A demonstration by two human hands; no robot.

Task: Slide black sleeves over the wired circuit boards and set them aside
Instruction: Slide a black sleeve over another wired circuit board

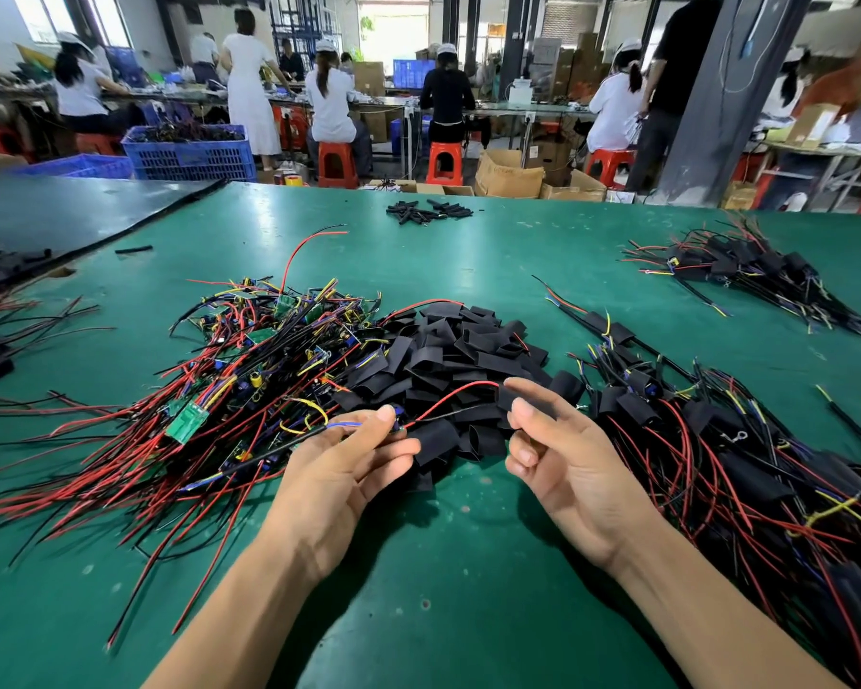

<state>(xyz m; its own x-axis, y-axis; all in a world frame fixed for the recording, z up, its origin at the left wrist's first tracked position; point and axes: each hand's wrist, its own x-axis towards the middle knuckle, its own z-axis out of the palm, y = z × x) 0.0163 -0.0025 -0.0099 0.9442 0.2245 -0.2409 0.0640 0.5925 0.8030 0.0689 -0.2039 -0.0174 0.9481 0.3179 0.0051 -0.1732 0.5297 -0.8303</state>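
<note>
My left hand (349, 464) pinches a wired circuit board (397, 425) low over the green table; its blue and yellow leads trail left, and its red wire (456, 395) arcs right. My right hand (557, 450) pinches a black sleeve (505, 396) at the far end of that red wire. A heap of loose black sleeves (448, 360) lies just behind both hands. Bare boards with red and black wires (249, 375) are piled to the left. Boards with sleeves on them (717, 440) lie in a pile at the right.
The green table (443, 589) stretches ahead. A second sleeved pile (746, 271) lies far right, and small black tubes (428, 211) lie at the far edge. A dark mat (70, 216) covers the back left. People sit on red stools beyond.
</note>
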